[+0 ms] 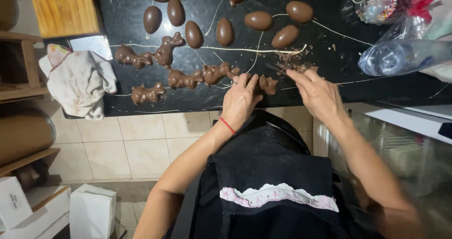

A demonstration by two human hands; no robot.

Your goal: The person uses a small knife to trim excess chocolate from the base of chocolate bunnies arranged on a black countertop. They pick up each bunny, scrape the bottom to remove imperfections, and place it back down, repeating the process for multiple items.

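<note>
Both hands meet at the near edge of a black counter [329,74], forearms reaching forward and converging from the lower corners of the view. Left hand [241,100], wrist ringed by a red string bracelet [227,125], lies palm down with its fingers curled around a chocolate bunny [267,84], of which one brown end shows past the fingertips. Right hand [318,94] sits just beside it, back upward, fingers extended toward a second chocolate piece [305,68] at their tips; whether they pinch it cannot be told. Chocolate shavings [287,57] lie scattered just beyond both hands.

Further left on the counter, five more chocolate bunnies [188,79] lie flat in a loose cluster. Behind them, chocolate eggs [225,31] are spread across the dark surface, crossed by thin pale lines [235,49]. A clear plastic bottle [400,56] lies on its side at the right, with a cellophane-wrapped bundle tied in red ribbon [400,1] behind it. A stained white cloth [77,81] hangs over the counter's left corner. Below, a dark apron with pale pink trim [278,194], a tiled floor [136,145] and white boxes [92,210] are visible.
</note>
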